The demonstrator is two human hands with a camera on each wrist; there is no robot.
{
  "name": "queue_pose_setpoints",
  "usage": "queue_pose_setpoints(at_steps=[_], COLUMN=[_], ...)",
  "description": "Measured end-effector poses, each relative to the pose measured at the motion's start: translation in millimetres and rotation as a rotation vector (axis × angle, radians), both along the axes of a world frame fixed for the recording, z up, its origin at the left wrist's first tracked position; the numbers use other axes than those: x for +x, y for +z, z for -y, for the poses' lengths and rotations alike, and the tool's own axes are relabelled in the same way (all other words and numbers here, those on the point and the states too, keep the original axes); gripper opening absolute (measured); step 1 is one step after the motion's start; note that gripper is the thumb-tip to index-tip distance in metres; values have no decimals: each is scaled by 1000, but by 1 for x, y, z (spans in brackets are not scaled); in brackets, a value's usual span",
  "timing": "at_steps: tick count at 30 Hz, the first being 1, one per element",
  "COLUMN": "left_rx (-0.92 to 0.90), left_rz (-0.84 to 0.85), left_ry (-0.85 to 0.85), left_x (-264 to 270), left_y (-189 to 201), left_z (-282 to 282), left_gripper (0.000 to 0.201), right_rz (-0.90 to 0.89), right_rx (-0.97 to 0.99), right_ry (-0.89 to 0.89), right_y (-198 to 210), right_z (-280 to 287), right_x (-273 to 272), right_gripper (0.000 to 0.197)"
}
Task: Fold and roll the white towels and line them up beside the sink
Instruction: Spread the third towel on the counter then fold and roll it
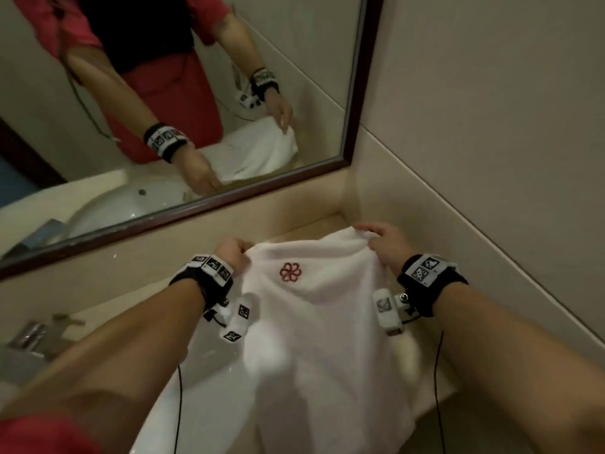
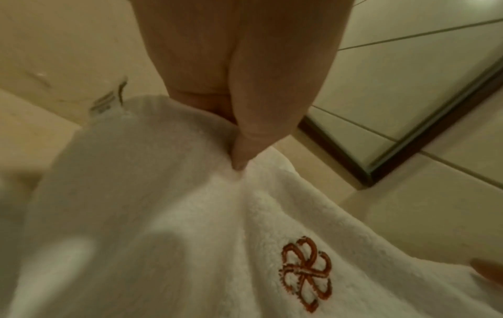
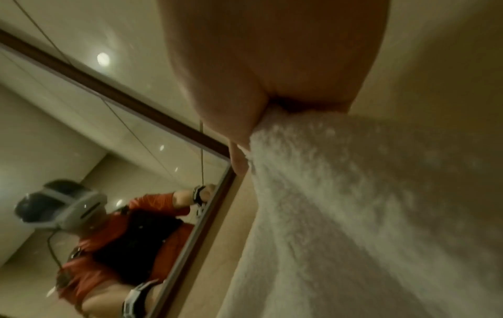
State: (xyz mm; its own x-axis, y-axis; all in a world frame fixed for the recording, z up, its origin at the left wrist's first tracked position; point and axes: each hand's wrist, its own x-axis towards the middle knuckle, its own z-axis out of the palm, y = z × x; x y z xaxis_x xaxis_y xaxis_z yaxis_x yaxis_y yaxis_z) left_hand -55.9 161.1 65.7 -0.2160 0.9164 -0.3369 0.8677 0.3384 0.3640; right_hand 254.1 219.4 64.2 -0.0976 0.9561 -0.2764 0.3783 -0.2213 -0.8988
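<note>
I see my left hand [image 1: 233,253] and right hand [image 1: 384,242] each pinching a far corner of the white terry towel with a red flower emblem [image 1: 314,322], draped over the beige counter [image 1: 314,229] beside the white basin [image 1: 209,388] — unfolded, nothing rolled yet.

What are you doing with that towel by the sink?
A person is spreading out a white towel with a red flower logo on the counter beside the sink. The left hand grips one far corner and the right hand grips the other, below the mirror. It is not rolled yet.
</note>
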Motion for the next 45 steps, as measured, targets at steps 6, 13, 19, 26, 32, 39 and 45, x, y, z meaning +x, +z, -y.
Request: queue_pose_setpoints(at_steps=[6, 13, 19, 26, 32, 39, 45], left_rx=[69, 19, 80, -3, 192, -15, -350], left_rz=[57, 84, 16, -90, -178, -142, 51], left_ry=[182, 238, 355, 360, 334, 578, 705], left_x=[-14, -31, -27, -16, -10, -28, -52], left_y=[-30, -100, -134, -153, -149, -149, -143], left_z=[-34, -49, -62, -55, -34, -5, 26], left_gripper=[20, 39, 34, 19, 30, 36, 57], right_rz=[92, 322, 511, 749, 789, 901, 843], right_rx=[34, -44, 155, -102, -91, 123, -15], right_ry=[51, 140, 253, 486, 531, 614, 720], right_y=[-39, -101, -120, -141, -131, -109, -108], right_z=[-58, -75, -90, -84, -75, -54, -28], right_x=[-20, -18, -17, -13, -15, -32, -72], right_gripper=[52, 49, 55, 60, 61, 63, 68])
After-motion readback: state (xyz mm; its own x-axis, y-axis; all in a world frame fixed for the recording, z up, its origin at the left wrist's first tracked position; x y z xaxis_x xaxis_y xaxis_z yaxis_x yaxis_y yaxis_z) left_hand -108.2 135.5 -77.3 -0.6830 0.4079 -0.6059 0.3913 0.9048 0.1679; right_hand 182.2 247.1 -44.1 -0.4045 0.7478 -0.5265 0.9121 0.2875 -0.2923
